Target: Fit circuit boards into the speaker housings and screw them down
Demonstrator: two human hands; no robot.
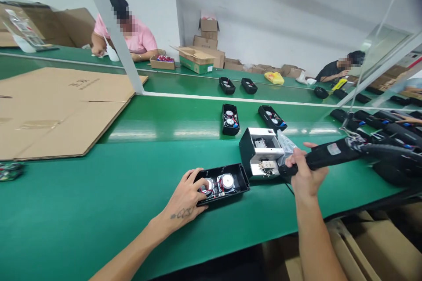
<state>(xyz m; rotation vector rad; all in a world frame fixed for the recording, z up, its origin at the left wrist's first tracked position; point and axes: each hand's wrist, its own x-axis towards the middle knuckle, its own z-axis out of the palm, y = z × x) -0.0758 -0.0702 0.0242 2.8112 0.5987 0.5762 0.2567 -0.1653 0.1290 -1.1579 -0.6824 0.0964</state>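
My left hand (184,197) grips the edge of an open black speaker housing (227,184), with its fingers reaching onto one of the two round speakers inside. My right hand (305,171) is wrapped around a long black housing (329,153) that has a white label and loose wires at its far end. Just beyond that hand lies a black-and-silver metal box (260,153), with a clear plastic bag (286,147) against it. Both hands are over the green workbench (82,215).
Two more open black speaker housings (230,119) stand farther along the bench. Several long black units (372,120) lie at the right. A flat cardboard sheet (59,114) covers the left side. A co-worker in a pink shirt (132,35) sits behind a glass pane.
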